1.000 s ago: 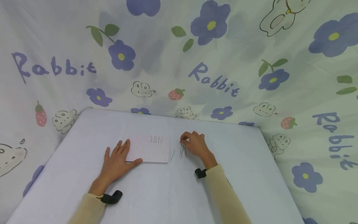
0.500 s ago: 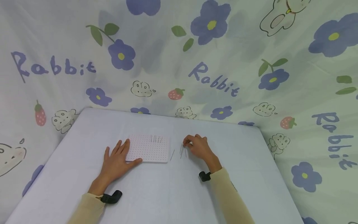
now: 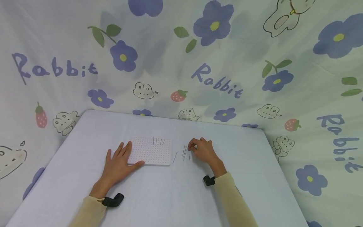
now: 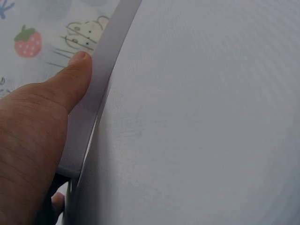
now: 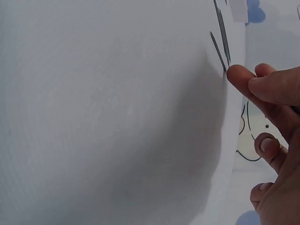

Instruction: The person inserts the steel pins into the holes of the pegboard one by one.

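Observation:
A white pegboard [image 3: 148, 156] with rows of small holes lies on the table, several thin dark metal pins [image 3: 158, 141] standing in its far right part. My left hand [image 3: 117, 166] lies flat with spread fingers over the board's left edge; its thumb [image 4: 75, 82] rests along the near side in the left wrist view. My right hand [image 3: 202, 151] is low over the table, right of the board. In the right wrist view its index fingertip [image 5: 236, 77] touches the end of one lying pin [image 5: 217, 49], with the thumb bent close behind that finger.
Two or so loose pins [image 3: 184, 153] lie close together left of my right fingertips. Another single pin [image 3: 175, 157] lies nearer the board's right edge. Behind the white table [image 3: 241, 135] hangs a printed cloth [image 3: 158, 60].
My right hand has come toward me and to the right along the loose pins. One pin now lies slightly apart from the others. My left hand and the board stay put.

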Available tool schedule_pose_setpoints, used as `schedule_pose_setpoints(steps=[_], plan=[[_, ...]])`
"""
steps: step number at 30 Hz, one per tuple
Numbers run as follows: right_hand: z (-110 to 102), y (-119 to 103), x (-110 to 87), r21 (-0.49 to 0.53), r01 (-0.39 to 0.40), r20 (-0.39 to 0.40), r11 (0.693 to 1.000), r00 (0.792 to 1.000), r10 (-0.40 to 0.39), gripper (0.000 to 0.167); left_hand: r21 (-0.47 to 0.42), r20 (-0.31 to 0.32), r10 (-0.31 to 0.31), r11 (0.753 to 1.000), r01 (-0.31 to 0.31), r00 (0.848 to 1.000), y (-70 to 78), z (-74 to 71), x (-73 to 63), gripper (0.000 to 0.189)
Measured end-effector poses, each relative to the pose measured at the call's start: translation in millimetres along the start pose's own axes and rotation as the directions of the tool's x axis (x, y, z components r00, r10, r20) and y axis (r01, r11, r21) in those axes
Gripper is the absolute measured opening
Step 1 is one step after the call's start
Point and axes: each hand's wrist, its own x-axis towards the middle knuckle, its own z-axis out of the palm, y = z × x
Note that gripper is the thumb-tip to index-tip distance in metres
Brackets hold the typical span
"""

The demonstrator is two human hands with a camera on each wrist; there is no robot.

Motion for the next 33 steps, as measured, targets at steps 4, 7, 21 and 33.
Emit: schedule_pose_setpoints(steps=[4, 7, 21, 33], plan=[[0, 1, -0.6, 0.022, 0.026, 0.003, 0.999, 1.000, -0.026, 0.010, 0.003, -0.003, 0.001, 1.000, -0.001, 1.000, 0.2, 0.1, -0.7, 0.115], [0, 2, -0.8, 0.024, 0.045, 0.016, 0.999, 0.999, -0.046, 0.010, 0.002, 0.001, -0.001, 1.000, 0.001, 1.000, 1.4, -0.3, -1.4, 0.115], [-3, 7, -4.2, -0.074, 0.011, 0.077, 0.997, 0.997, -0.005, 0.018, -0.006, 0.004, -0.005, 1.000, 0.005, 1.000, 3.2, -3.2, -2.1, 0.114], [-3, 14, -7.1, -0.066, 0.001, 0.080, 0.998, 0.997, 0.004, 0.016, 0.001, -0.001, -0.001, 1.000, 0.001, 1.000, 1.3, 0.4, -0.9, 0.114]])
